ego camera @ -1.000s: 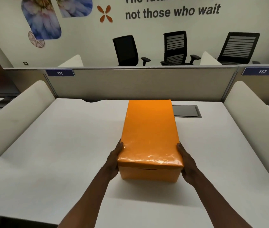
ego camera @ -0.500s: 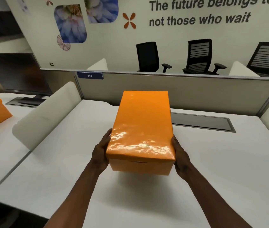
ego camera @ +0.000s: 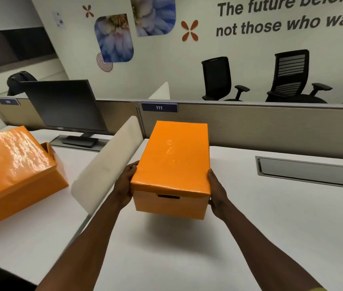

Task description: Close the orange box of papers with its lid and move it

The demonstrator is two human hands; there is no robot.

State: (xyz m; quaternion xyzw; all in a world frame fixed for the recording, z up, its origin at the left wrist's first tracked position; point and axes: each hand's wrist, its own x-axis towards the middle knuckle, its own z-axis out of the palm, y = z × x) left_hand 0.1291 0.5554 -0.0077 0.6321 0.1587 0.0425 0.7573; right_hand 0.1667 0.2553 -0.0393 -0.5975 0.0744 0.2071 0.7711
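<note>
The orange box [ego camera: 169,203] is closed, its glossy orange lid [ego camera: 173,157] seated flat on top. It hangs in the air above the white desk [ego camera: 261,223], casting a shadow beneath. My left hand [ego camera: 125,185] presses against its left side and my right hand [ego camera: 216,195] against its right side, near the front end. A dark handle slot shows in the front wall. The papers inside are hidden.
A white curved divider [ego camera: 105,166] stands just left of the box. Beyond it, on the neighbouring desk, lies a larger orange box [ego camera: 13,164] and a dark monitor [ego camera: 65,106]. A beige partition [ego camera: 261,124] and a cable tray [ego camera: 311,171] lie behind and right.
The box has risen off the desk and gone left toward the divider, held between both hands. The view turned left, bringing the second orange box and monitor into sight.
</note>
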